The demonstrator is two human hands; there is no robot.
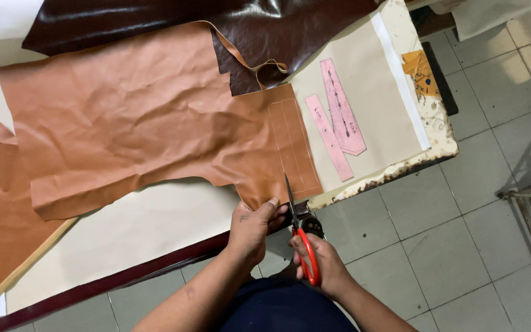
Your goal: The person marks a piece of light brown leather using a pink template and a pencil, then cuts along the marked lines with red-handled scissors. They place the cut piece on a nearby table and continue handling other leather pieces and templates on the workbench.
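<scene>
The tan leather sheet (pixel 130 117) lies spread and creased across the surface (pixel 155 227), and its lower right flap, marked with faint parallel cutting lines, hangs a little over the near edge. The scissors (pixel 299 230), red-handled, point up into that flap, with the blade tip entering at the near edge just beside one of the drawn lines. The right hand (pixel 318 264) has its grip closed through the red handle loops. The left hand (pixel 253 224) pinches the hanging leather edge immediately left of the blades, thumb on top, holding it taut.

Beyond the flap, toward the right edge of the surface, two pink paper patterns (pixel 339 120) lie side by side on a beige mat, near the leather but not touching it. A dark brown leather hide (pixel 155 21) overlaps the tan sheet along the far edge, and a thin curled offcut strip (pixel 259 64) rests where the two meet. An orange card (pixel 422 74) sits at the far right corner, where the surface is chipped and stained. Another tan piece (pixel 1 221) drapes off the left side.

The risks here look plain. The left thumb sits very close to the blades, so a hasty closing cut could nick it. The leather is wrinkled, and if tension slackens the blade may wander off the marked line. The overhanging flap has no support below, so it could sag and twist the cut.
</scene>
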